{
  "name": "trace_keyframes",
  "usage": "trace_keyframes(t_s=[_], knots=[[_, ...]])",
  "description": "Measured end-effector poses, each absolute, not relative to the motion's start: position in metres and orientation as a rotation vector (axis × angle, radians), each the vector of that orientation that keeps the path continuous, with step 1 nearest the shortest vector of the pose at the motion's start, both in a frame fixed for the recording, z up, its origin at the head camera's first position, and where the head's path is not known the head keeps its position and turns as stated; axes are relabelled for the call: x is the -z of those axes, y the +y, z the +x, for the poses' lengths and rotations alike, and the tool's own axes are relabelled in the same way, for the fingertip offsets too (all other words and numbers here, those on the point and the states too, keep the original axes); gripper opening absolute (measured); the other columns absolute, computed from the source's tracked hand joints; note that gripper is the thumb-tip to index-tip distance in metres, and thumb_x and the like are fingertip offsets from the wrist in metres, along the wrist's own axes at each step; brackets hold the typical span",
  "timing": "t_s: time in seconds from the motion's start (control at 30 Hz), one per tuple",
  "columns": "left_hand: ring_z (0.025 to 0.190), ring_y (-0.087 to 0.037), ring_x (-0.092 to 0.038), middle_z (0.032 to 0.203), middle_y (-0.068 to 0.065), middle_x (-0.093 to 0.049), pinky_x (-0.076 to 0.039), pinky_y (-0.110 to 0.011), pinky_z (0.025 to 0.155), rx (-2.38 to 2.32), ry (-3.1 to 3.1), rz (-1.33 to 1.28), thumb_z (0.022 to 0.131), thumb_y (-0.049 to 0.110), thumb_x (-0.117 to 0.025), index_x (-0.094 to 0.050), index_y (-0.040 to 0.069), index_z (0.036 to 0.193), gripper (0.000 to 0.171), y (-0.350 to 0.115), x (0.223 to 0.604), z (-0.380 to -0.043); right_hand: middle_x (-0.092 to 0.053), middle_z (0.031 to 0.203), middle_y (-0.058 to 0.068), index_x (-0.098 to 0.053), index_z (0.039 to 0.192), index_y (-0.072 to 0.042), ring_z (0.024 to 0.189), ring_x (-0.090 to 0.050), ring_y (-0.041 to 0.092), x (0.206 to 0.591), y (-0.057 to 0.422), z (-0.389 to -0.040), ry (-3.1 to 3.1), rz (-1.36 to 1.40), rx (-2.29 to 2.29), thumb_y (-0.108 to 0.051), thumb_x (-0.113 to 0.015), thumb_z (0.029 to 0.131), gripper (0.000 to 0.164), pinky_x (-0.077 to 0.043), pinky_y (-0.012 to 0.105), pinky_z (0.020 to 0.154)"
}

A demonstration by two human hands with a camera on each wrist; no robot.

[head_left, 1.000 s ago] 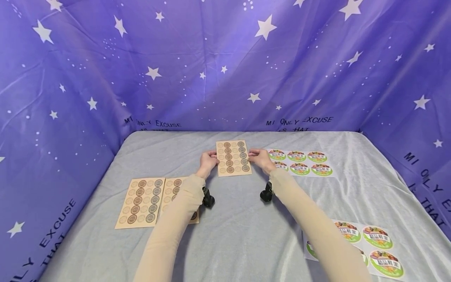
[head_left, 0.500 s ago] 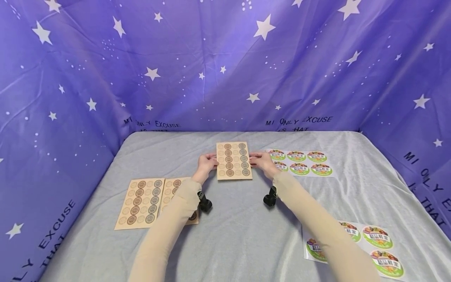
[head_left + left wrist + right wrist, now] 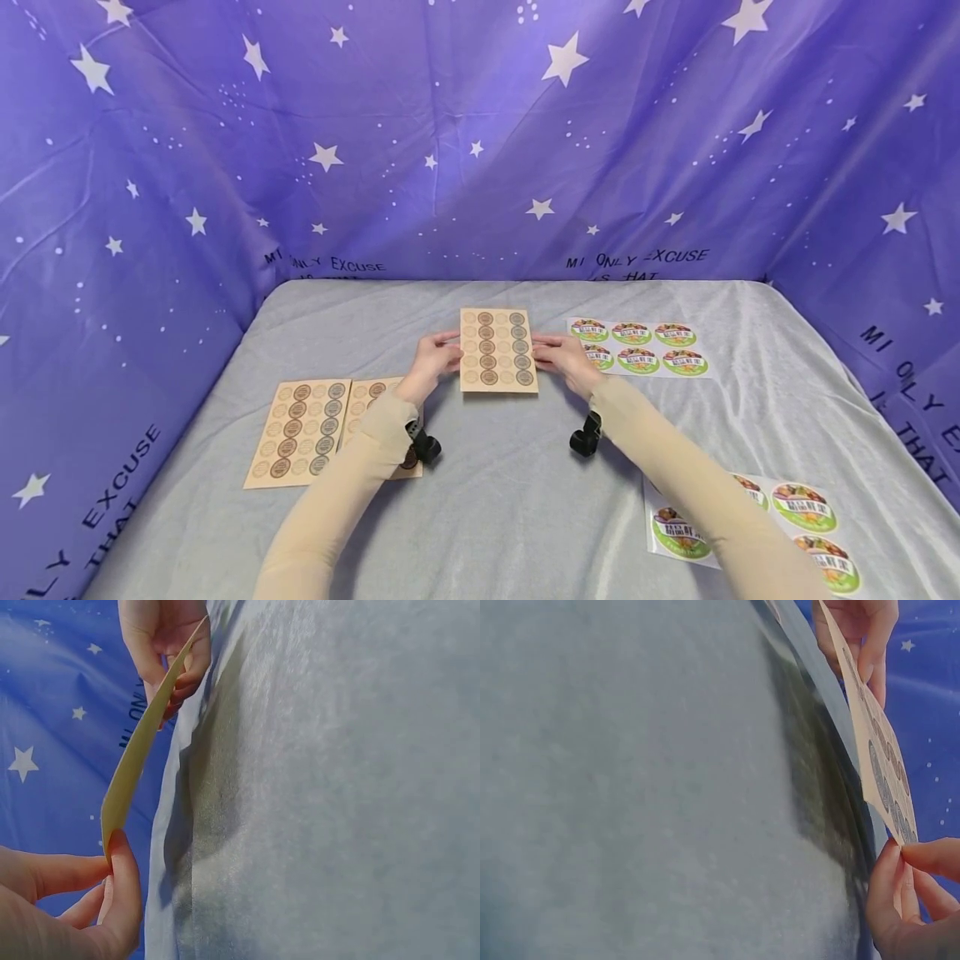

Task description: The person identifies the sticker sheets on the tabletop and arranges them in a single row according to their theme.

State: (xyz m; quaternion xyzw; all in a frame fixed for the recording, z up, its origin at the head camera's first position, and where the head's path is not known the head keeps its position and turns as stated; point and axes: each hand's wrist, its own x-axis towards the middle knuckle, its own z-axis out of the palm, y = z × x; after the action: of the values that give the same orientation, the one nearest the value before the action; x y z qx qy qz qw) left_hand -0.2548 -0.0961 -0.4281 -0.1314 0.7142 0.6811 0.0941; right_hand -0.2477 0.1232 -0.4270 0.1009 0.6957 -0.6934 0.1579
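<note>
In the head view two kraft label sheets point(image 3: 296, 433) are lying toward the desk's point(image 3: 510, 500) left edge and a third sheet point(image 3: 498, 350), not yet laid down, is hovering toward the far edge; in the left wrist view the left grip point(image 3: 75, 930) is pinching its bowed side, in the right the right grip point(image 3: 915, 930) its circle-printed other.

There are three tan sheets point(image 3: 498, 350), two fruit-sticker sheets point(image 3: 632, 334), two hands point(image 3: 432, 362).

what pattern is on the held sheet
The sheet: columns of pale and dark circles, clearest in the head view.
</note>
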Motion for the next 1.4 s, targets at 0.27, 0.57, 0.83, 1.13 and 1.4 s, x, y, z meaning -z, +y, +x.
trace_keyframes(t_s=[0.27,0.57,0.83,1.13,1.4], knots=[[0.057,-0.008,-0.055,0.087,-0.011,-0.058,-0.052,-0.021,0.055,-2.010,2.120,-0.419,0.077,-0.010,-0.054,-0.053,0.001,0.119,0.043,-0.102,0.428,-0.241,-0.057,0.110,0.019,-0.047,0.125,0.003,0.075,-0.061,0.010,0.430,0.120,-0.241,1.909,0.339,2.042,0.006,-0.055,0.082,0.044,-0.052,0.025,0.077],[0.059,-0.009,-0.056,0.083,-0.009,-0.056,-0.053,-0.022,0.056,-2.042,2.072,-0.379,0.077,-0.012,-0.053,-0.051,-0.002,0.120,0.045,-0.109,0.426,-0.224,-0.062,0.096,0.014,-0.046,0.123,0.006,0.075,-0.062,0.012,0.425,0.117,-0.224,1.905,0.287,2.055,0.006,-0.056,0.081,0.043,-0.052,0.026,0.076],[0.059,-0.009,-0.059,0.084,-0.008,-0.059,-0.054,-0.023,0.057,-2.052,2.056,-0.376,0.077,-0.011,-0.053,-0.050,-0.003,0.121,0.045,-0.116,0.426,-0.211,-0.063,0.087,0.009,-0.042,0.125,0.009,0.077,-0.062,0.013,0.421,0.115,-0.210,1.860,0.201,2.088,0.009,-0.053,0.080,0.046,-0.049,0.031,0.083],[0.062,-0.007,-0.057,0.085,-0.007,-0.057,-0.053,-0.021,0.058,-2.024,2.039,-0.410,0.078,-0.010,-0.054,-0.052,0.002,0.121,0.044,-0.122,0.425,-0.198,-0.062,0.088,0.009,-0.042,0.124,0.010,0.076,-0.062,0.013,0.420,0.112,-0.199,1.854,0.192,2.081,0.010,-0.053,0.079,0.047,-0.051,0.030,0.081],[0.067,-0.009,-0.058,0.087,-0.009,-0.059,-0.054,-0.023,0.060,-2.012,2.044,-0.387,0.078,-0.011,-0.053,-0.051,0.001,0.121,0.045,-0.127,0.426,-0.188,-0.063,0.088,0.009,-0.042,0.124,0.010,0.076,-0.062,0.013,0.421,0.110,-0.190,1.843,0.176,2.065,0.010,-0.053,0.078,0.047,-0.051,0.031,0.081]])
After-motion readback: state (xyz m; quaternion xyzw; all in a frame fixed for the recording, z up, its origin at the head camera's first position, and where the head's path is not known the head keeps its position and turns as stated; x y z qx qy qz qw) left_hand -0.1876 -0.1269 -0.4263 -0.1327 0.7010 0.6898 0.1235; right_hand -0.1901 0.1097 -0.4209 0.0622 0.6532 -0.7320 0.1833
